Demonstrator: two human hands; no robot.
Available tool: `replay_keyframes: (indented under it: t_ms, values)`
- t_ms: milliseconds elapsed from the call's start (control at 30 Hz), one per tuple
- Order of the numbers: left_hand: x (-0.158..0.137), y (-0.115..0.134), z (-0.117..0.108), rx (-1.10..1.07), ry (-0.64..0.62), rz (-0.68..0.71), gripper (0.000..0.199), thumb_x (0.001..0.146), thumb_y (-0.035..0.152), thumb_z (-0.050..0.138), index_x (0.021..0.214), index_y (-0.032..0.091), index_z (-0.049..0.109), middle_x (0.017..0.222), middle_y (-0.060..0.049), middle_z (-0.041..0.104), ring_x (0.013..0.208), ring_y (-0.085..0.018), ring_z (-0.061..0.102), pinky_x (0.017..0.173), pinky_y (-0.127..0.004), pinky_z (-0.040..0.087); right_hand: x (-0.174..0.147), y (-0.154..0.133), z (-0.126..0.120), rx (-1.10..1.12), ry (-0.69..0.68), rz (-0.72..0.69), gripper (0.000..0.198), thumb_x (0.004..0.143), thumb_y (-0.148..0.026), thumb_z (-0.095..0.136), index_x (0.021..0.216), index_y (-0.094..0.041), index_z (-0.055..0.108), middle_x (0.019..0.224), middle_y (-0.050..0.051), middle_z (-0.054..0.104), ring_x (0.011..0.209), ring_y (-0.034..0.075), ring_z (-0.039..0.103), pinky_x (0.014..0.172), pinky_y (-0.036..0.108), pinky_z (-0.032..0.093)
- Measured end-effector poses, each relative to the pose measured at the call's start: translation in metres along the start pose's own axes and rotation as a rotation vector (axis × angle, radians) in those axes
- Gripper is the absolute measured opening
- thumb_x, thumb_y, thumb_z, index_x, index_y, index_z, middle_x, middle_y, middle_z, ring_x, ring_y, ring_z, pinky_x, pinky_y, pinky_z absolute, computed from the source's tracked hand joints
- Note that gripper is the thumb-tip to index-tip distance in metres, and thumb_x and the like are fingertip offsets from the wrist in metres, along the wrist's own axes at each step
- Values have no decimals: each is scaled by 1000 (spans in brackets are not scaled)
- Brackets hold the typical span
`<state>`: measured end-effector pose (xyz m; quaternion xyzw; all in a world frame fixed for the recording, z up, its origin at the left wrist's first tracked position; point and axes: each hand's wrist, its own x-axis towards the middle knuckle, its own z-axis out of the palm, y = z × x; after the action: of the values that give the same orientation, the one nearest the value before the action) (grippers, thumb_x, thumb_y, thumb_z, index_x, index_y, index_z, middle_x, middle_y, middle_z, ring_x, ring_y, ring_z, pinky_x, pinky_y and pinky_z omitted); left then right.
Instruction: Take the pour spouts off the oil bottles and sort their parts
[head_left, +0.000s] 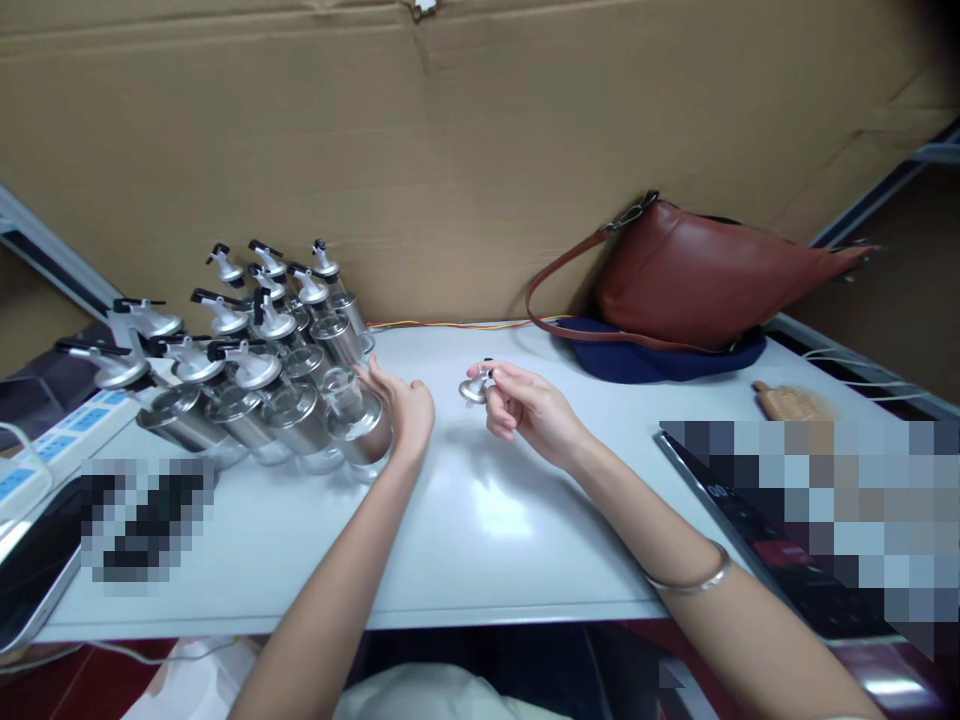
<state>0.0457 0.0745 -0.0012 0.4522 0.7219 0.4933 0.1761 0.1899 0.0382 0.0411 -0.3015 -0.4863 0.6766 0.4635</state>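
Note:
Several glass bottles with steel sleeves stand close together on the left of the table, many topped by silver pourer lids with black levers. At the right end of the front row is an uncapped bottle (361, 436), its glass neck bare. My left hand (407, 405) curves around this bottle's right side, the fingers partly behind it. To the right, above the table, my right hand (534, 412) pinches a silver pourer lid (473, 389) between thumb and fingers. The lid is apart from the bottles, its disc facing down.
A brown leather bag (690, 280) rests on a dark blue cap (645, 355) at the back right. A wooden brush (791, 402) and a dark-screened device (772, 540) lie at the right. On the left are a power strip (71, 440) and a phone (37, 560). Cardboard (450, 170) stands behind.

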Motion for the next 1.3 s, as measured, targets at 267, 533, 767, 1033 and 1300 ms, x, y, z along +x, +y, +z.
replay_keyframes:
  t_ms: [267, 533, 767, 1033, 1300]
  values:
    - [-11, 2, 1, 62, -92, 152, 63, 70, -8, 34, 128, 18, 43, 124, -14, 52, 126, -28, 41, 106, -50, 29, 0, -5, -1, 16, 62, -8, 36, 72, -47, 68, 76, -20, 43, 41, -12, 42, 34, 5, 34, 42, 21, 26]
    - [-28, -12, -15, -117, -472, 459, 55, 72, -3, 40, 122, 20, 46, 106, -8, 54, 103, -20, 52, 96, -39, 40, -2, -8, -2, -55, 116, -18, 36, 75, -50, 63, 69, -21, 44, 33, -12, 35, 29, 5, 30, 40, 22, 24]
    - [-33, -16, -27, -518, -649, 103, 51, 73, 21, 64, 120, 23, 45, 101, -4, 52, 97, -17, 54, 79, -28, 46, 2, -4, -11, -106, 192, -55, 27, 76, -41, 60, 91, -22, 48, 41, -11, 48, 35, 9, 43, 45, 24, 32]
    - [-49, 9, -52, -488, -814, -63, 21, 85, 38, 53, 93, 19, 57, 80, 0, 52, 72, -12, 49, 61, -20, 40, 1, -2, -5, -206, 196, -37, 25, 71, -27, 51, 95, -22, 46, 50, -8, 52, 48, 11, 48, 55, 26, 38]
    - [-39, 13, -54, -604, -835, -243, 30, 87, 53, 37, 81, 23, 34, 53, 8, 41, 44, -8, 28, 46, -20, 19, -1, 1, -5, -230, 153, -31, 16, 73, -33, 48, 82, -20, 52, 53, -9, 29, 45, 7, 24, 46, 22, 21]
